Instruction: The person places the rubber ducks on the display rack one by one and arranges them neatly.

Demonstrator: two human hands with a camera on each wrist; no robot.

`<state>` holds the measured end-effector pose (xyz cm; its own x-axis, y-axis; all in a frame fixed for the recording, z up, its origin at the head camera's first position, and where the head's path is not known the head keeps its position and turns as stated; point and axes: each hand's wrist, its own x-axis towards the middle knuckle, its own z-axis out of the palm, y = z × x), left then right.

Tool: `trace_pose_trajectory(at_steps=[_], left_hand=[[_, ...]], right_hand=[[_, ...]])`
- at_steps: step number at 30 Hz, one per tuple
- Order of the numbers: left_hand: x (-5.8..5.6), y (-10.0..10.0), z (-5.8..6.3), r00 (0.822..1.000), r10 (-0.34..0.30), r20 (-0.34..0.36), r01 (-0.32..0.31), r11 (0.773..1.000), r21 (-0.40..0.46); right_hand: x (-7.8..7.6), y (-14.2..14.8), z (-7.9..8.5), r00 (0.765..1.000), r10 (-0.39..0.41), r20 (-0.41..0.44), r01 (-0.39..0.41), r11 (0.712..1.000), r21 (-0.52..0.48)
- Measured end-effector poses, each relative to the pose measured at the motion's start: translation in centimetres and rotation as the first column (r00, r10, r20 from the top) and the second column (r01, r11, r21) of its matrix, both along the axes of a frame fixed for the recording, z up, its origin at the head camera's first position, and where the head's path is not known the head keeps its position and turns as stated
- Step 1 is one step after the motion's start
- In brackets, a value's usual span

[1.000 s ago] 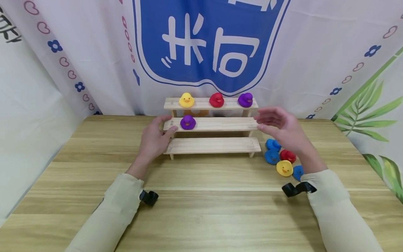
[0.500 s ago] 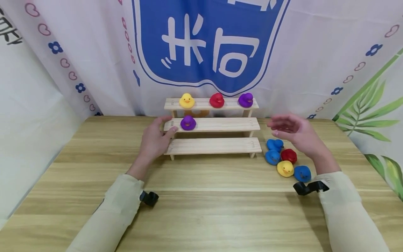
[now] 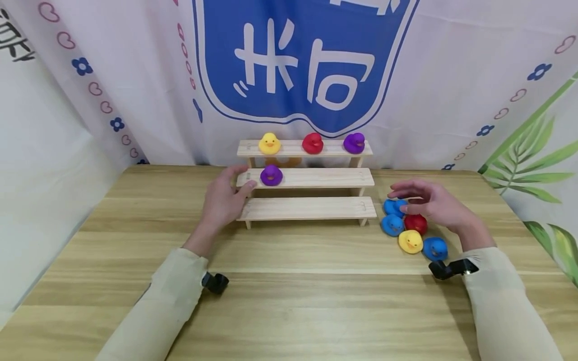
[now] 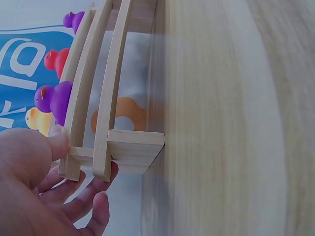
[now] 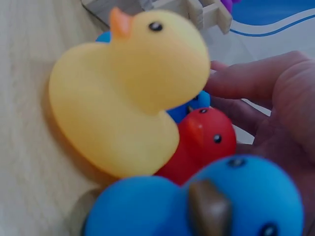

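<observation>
A three-tier wooden shelf stands on the table. My left hand grips the left end of its middle tier, thumb on top and fingers at the end and below, as the left wrist view shows. Beside that thumb sits a purple rubber duck. My right hand hovers with loosely bent fingers over a loose group of ducks, thumb and fingers around the far blue duck; contact cannot be made out. Close by are a red duck, a second blue duck, a yellow duck and a third blue duck.
On the top tier stand a yellow duck, a red duck and a purple duck. Right behind the shelf hangs a white curtain with a blue emblem. The wooden table extends toward me.
My right hand has left the right end of the shelf, moving right and then down toward the far blue duck. The left hand keeps its grip on the shelf.
</observation>
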<state>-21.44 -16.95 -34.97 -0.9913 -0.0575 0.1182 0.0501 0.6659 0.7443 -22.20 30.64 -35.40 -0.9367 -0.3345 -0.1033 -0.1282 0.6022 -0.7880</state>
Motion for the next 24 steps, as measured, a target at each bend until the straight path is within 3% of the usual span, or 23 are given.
trace_pose_trajectory(at_steps=[15,24], left_hand=[[0.14,-0.03,0.14,1.000,0.011,0.014,-0.011,1.000,0.004],[0.08,-0.05,0.09,1.000,0.005,0.015,-0.006,1.000,0.006]], right_hand=[[-0.22,0.07,-0.55,0.998,0.053,0.020,-0.053,0.999,0.001],[-0.38,-0.06,-0.67,1.000,0.021,0.001,-0.021,0.999,0.042]])
